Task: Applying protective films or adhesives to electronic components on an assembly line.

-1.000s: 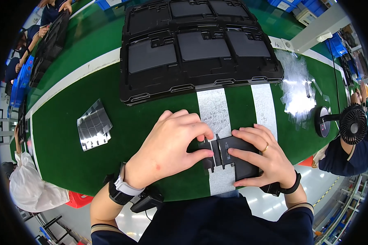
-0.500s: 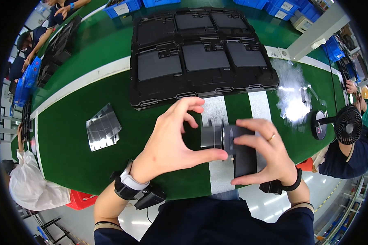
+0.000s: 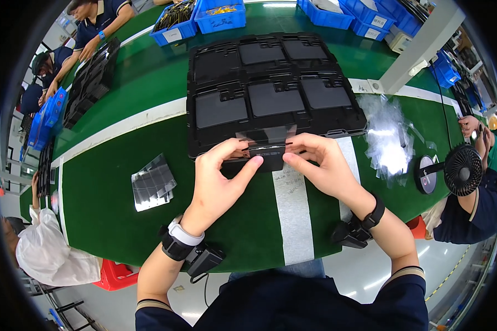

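Between my two hands, a flat black panel with a strip of clear film [image 3: 268, 157] is held tilted in front of the tray. My left hand [image 3: 223, 171] pinches its left end between thumb and fingers. At the right end, my right hand [image 3: 320, 163] grips it in the same way. Just beyond the hands lies a black moulded tray [image 3: 345, 128], whose compartments hold several dark grey flat panels [image 3: 221, 108]. The panel's upper edge overlaps the tray's front rim in this view, and I cannot tell whether they touch.
Clear film sheets with dark bands [image 3: 153, 185] lie on the green mat at left. A heap of clear film [image 3: 389, 138] and a small black fan [image 3: 463, 170] are at right. Blue bins [image 3: 221, 21] and a white post [image 3: 422, 47] stand farther back. Co-workers sit on both sides.
Both hands have moved away from me toward the tray with the black panel. The right hand, spread around the panel before, now pinches its end, and the left fingers have closed on the other end.
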### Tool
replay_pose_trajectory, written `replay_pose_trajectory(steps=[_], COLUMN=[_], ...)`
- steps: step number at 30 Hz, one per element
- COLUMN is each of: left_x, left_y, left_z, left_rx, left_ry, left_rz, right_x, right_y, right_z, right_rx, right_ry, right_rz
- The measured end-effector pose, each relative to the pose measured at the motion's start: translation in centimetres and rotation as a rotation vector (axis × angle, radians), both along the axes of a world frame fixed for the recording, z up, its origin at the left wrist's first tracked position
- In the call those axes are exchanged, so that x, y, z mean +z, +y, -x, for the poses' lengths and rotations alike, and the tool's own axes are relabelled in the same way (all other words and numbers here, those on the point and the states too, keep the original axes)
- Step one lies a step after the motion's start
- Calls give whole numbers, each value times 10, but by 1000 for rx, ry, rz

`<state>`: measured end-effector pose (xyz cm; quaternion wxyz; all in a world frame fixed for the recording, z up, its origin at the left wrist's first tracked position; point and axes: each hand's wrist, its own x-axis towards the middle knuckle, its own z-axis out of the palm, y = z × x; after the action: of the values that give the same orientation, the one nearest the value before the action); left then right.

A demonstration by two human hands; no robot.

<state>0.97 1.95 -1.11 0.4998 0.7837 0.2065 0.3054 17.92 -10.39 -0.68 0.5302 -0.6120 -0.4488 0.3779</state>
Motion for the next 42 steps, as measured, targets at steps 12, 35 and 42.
replay_pose_trajectory(steps=[12,35,42], left_x=[12,11,15], left_y=[-3,-11,-7], left_z=[1,4,6], left_rx=[59,-145,-176], left_ry=[-15,-163,-185], left_rz=[138,401,522], right_x=[-6,2,5], right_y=[-2,-5,-5], right_z=[3,5,6], right_rx=[-69,155,143], right_ry=[-300,166,206], right_rz=[-340,-89,-99])
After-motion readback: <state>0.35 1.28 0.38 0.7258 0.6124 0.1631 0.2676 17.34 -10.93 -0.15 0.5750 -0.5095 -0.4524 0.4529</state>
